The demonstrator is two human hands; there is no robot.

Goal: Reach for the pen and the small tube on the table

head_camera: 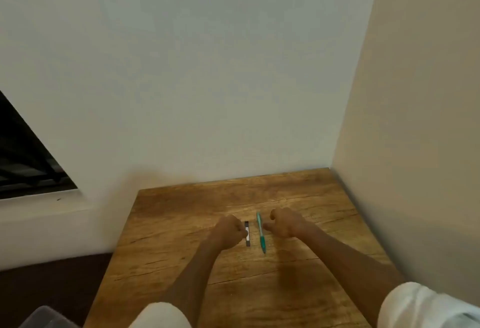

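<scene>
Left hand: fingers curled, touching a small dark bar on the tabletop | right hand: fingers loosely curled, empty | green pen lay between my fingers.

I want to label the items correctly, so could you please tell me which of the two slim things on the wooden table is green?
The green plastic pen, the longer one nearer the right hand; the short dark bar lies against the left hand.
</scene>
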